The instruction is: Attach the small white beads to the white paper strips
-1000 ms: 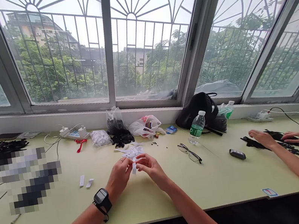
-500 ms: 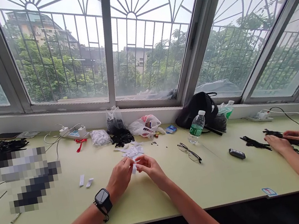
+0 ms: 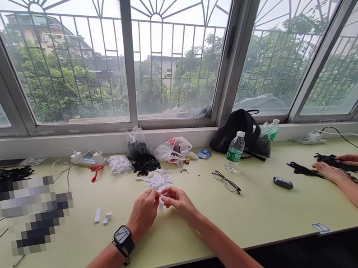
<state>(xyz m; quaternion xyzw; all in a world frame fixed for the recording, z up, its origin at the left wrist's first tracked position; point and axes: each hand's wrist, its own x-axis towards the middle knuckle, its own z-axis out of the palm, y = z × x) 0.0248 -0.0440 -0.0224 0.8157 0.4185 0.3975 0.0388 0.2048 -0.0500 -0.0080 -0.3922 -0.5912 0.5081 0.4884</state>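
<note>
My left hand, with a ring and a black watch on the wrist, is closed in a pinch on a small white strip. Meeting it fingertip to fingertip, my right hand pinches the same strip, which partly shows below the fingers. Just beyond both hands lies a loose pile of white strips. Two more white pieces, one flat and one curled, rest on the table to the left. Small dark round bits are scattered right of the pile.
Along the back stand a bag of white pieces, black strips, a plastic bag and a water bottle. Glasses and a key fob lie rightward. A co-worker's hands handle black strips at far right.
My two hands stay together at the same spot, with only slight finger movement. The co-worker's hands have shifted a little to the left.
</note>
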